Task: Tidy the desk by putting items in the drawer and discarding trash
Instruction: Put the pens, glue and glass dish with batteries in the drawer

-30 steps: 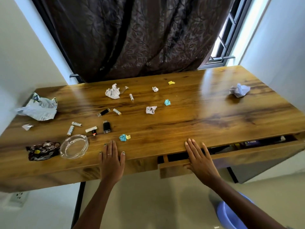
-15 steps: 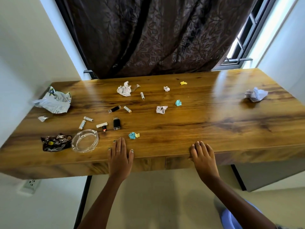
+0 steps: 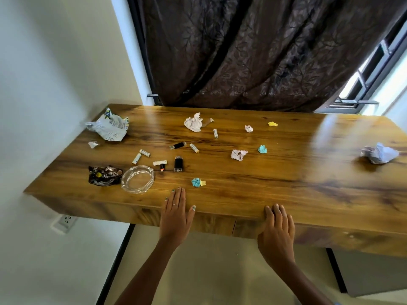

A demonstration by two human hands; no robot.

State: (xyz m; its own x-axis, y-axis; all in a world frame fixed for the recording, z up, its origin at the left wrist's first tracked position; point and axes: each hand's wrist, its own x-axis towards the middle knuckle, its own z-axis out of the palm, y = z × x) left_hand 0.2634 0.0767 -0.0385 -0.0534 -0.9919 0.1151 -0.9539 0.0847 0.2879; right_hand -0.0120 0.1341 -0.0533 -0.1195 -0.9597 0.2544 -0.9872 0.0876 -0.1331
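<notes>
Both grips lie flat and empty-fingered, the left hand [image 3: 176, 213] on the bench [image 3: 286, 172] edge, the right hand [image 3: 278, 230] seemingly pressing the closed drawer [image 3: 319, 236] front.

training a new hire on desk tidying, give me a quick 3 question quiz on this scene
1. True or false: the drawer is shut.
2. What lies just left of the glass ashtray? A) brown wrapper B) yellow scrap C) black lighter
3. What does the left hand rest on?

Key:
1. True; its front sits flush under the desk edge.
2. A, the brown wrapper.
3. The desk's front edge, fingers flat; the right hand is on the drawer front.
</notes>
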